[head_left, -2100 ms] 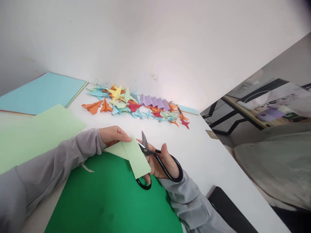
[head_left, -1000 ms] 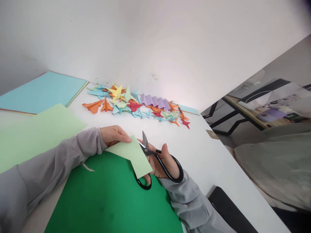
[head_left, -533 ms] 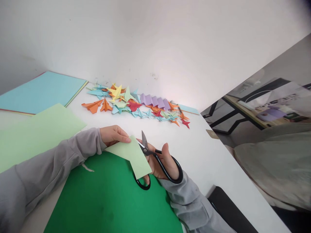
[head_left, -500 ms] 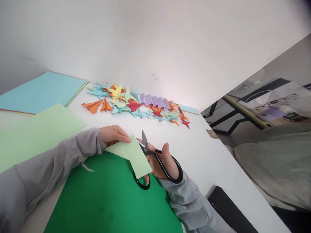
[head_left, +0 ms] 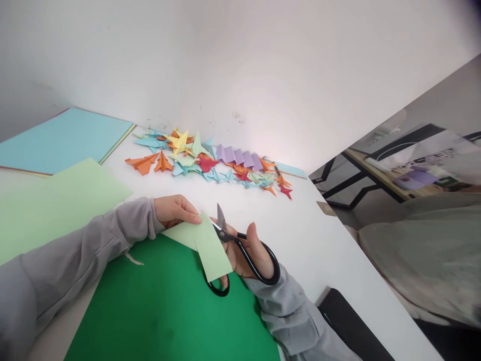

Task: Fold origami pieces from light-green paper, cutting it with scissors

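Observation:
My left hand [head_left: 178, 209] pinches the upper end of a light green paper piece [head_left: 213, 250], which has a strip hanging down to the right and a part running off to the left. In my right hand [head_left: 250, 258] is a pair of black-handled scissors [head_left: 246, 250], thumb through one loop and fingers at the other. The blades stand apart and point up, with the lower blade partly behind the paper's right edge. Paper and hands are above a dark green sheet [head_left: 169, 306], whose front edge runs out of view.
Several folded paper shapes [head_left: 206, 163] line the wall. A blue sheet [head_left: 71, 140] tops a stack at the back left, with a larger light green sheet [head_left: 67, 200] in front. A black flat object [head_left: 349, 321] lies by my right sleeve. A person's clothing [head_left: 424, 245] shows at right.
The hanging green strip has tilted and shifted slightly down and left. My right hand and the scissors have moved a little left; the blades remain apart.

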`<state>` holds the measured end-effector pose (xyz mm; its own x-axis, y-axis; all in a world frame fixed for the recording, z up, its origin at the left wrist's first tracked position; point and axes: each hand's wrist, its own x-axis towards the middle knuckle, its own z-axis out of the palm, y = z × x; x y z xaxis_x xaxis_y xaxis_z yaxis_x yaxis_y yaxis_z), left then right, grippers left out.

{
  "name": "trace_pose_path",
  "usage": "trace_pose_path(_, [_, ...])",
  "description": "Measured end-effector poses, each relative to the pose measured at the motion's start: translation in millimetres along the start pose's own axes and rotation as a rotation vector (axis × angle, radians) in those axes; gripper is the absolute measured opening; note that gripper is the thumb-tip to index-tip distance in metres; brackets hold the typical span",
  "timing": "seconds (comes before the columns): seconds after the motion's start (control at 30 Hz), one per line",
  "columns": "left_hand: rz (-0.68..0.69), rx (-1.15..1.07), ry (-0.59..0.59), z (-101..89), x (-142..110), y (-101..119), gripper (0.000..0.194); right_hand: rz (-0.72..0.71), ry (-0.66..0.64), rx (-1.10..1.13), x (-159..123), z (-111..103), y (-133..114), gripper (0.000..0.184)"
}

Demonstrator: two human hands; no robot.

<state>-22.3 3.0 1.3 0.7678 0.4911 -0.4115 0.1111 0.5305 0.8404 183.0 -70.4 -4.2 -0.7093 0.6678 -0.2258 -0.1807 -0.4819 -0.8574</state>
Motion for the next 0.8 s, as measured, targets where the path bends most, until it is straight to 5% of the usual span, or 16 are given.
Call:
trace_pose_path(0.37, [-0.01,-0.033,0.043,3.1,-2.7,3.3,0.02,-0.068,0.052,-0.086,-0.1,3.0,-1.4,0.098])
trace_pose_path(0.8, [-0.032,-0.003,-0.017,1.2,-0.6,-0.4,0.021,-0.03,-0.062,-0.043,-1.0,-3.8,7.2,0.094])
